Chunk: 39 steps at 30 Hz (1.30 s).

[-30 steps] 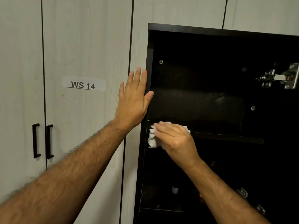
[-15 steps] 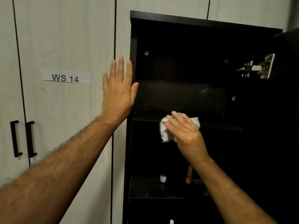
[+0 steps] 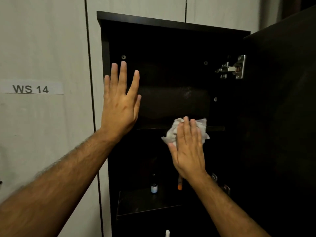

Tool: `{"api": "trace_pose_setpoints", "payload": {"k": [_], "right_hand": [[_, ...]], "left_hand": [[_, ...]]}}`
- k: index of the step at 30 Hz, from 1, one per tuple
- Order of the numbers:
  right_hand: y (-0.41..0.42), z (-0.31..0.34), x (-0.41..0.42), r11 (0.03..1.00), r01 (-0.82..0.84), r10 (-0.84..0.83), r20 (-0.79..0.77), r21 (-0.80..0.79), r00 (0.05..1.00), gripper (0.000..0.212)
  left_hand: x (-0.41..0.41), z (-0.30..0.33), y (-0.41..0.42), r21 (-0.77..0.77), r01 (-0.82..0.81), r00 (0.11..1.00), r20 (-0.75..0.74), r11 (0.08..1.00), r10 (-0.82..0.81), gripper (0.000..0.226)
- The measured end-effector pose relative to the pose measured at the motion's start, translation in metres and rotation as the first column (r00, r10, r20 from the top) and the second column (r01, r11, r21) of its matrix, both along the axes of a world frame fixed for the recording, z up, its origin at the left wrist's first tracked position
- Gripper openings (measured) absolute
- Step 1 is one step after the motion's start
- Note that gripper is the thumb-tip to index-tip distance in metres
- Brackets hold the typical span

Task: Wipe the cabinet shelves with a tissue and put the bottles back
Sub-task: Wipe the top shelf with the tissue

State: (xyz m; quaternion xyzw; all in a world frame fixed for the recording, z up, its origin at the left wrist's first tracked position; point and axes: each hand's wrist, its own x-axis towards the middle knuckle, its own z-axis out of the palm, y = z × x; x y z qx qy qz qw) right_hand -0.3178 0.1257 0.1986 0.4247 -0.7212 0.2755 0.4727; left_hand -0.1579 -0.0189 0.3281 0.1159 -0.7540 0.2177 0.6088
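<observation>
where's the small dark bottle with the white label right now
In the head view the small dark bottle stands on the lower shelf of the open cabinet, below the right hand, just left of an orange-tipped tube.

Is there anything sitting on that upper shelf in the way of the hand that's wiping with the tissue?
Nothing visible. The right hand presses the tissue flat against the upper shelf, whose front edge shows bare to the right. The small bottle and orange tube stand on the lower shelf.

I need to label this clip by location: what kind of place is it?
Probably a workplace or lab storage area: pale cupboard doors carry a printed label reading WS 14, and the open dark cabinet holds small bottles.
</observation>
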Motion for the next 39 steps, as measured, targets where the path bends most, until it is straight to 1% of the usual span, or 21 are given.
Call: {"api": "trace_pose_setpoints", "payload": {"k": [2,4,6,9,10,13,16,18,20,21,23,25,26,27,28,29,30,32,34,36,39], "right_hand": [[0.007,0.000,-0.010,0.996,0.056,-0.046,0.126,-0.072,0.991,0.076],[0.007,0.002,-0.012,0.988,0.097,-0.070,0.204,-0.122,0.976,0.077],[0.001,0.002,-0.006,0.991,0.059,-0.038,0.173,-0.119,0.984,0.076],[0.003,-0.004,-0.011,0.999,0.027,-0.024,0.066,-0.040,0.998,0.075],[0.008,-0.003,-0.018,0.997,0.039,-0.033,0.095,-0.065,0.995,0.076],[0.025,0.006,-0.033,0.972,0.068,0.006,0.311,-0.226,0.950,0.085],[0.023,0.015,-0.029,0.961,0.072,0.038,0.389,-0.266,0.921,0.090],[0.019,0.024,-0.024,0.945,0.080,0.069,0.434,-0.316,0.898,0.082],[0.022,0.037,-0.023,0.939,0.092,0.050,0.399,-0.330,0.916,0.058],[0.025,0.045,-0.025,0.949,0.101,0.011,0.353,-0.298,0.936,0.045],[0.032,0.066,-0.028,0.980,0.125,-0.071,0.316,-0.155,0.946,0.044],[0.039,0.091,-0.030,0.991,0.100,-0.128,0.436,0.087,0.891,0.045],[0.043,0.104,-0.032,0.981,0.013,-0.113,0.516,0.193,0.849,0.042],[0.046,0.114,-0.034,0.960,-0.129,-0.053,0.609,0.251,0.791,0.038],[0.049,0.124,-0.036,0.926,-0.271,0.015,0.692,0.262,0.721,0.031],[0.051,0.131,-0.036,0.895,-0.358,0.047,0.740,0.267,0.671,0.025],[0.053,0.136,-0.036,0.881,-0.378,0.044,0.747,0.285,0.663,0.023],[0.056,0.141,-0.038,0.900,-0.261,-0.045,0.669,0.350,0.742,0.025],[0.056,0.143,-0.039,0.898,-0.056,-0.203,0.523,0.436,0.828,0.019],[0.053,0.147,-0.036,0.854,0.093,-0.372,0.475,0.512,0.797,0.018],[0.044,0.157,-0.026,0.815,0.184,-0.500,0.506,0.550,0.703,0.021]], "left_hand": [[-0.004,0.000,0.003,-0.003,-0.004,1.000,0.018,1.000,0.004,0.062],[-0.009,0.000,0.007,0.001,0.013,0.999,0.033,1.000,-0.013,0.061],[-0.016,0.000,0.012,0.006,0.041,0.998,0.045,0.999,-0.042,0.061],[-0.022,0.002,0.015,-0.008,0.073,0.995,0.065,0.997,-0.072,0.061],[-0.023,0.003,0.015,-0.018,0.079,0.995,0.070,0.997,-0.077,0.061],[-0.024,0.004,0.011,-0.019,0.099,0.993,0.068,0.995,-0.098,0.061],[-0.025,0.004,0.009,0.009,0.118,0.990,0.070,0.993,-0.119,0.061],[-0.027,0.004,0.010,0.026,0.124,0.989,0.081,0.992,-0.126,0.062],[-0.028,0.004,0.010,0.031,0.127,0.987,0.098,0.991,-0.129,0.062],[-0.028,0.006,0.009,0.032,0.129,0.986,0.103,0.991,-0.132,0.062],[-0.027,0.008,0.007,0.039,0.128,0.986,0.102,0.991,-0.132,0.061],[-0.024,0.011,0.005,0.053,0.125,0.987,0.099,0.991,-0.130,0.061],[-0.023,0.013,0.005,0.059,0.126,0.986,0.099,0.990,-0.132,0.061],[-0.022,0.014,0.006,0.064,0.129,0.986,0.101,0.990,-0.135,0.061],[-0.020,0.016,0.006,0.067,0.132,0.985,0.102,0.989,-0.139,0.060],[-0.019,0.018,0.006,0.071,0.137,0.984,0.103,0.988,-0.143,0.060],[-0.017,0.020,0.007,0.075,0.142,0.984,0.100,0.987,-0.149,0.060],[-0.014,0.025,0.007,0.083,0.151,0.982,0.097,0.985,-0.159,0.061],[-0.011,0.030,0.007,0.083,0.155,0.980,0.111,0.984,-0.164,0.059],[-0.010,0.034,0.008,0.076,0.145,0.980,0.127,0.986,-0.154,0.058],[-0.010,0.040,0.008,0.061,0.132,0.980,0.141,0.989,-0.140,0.057]]}}
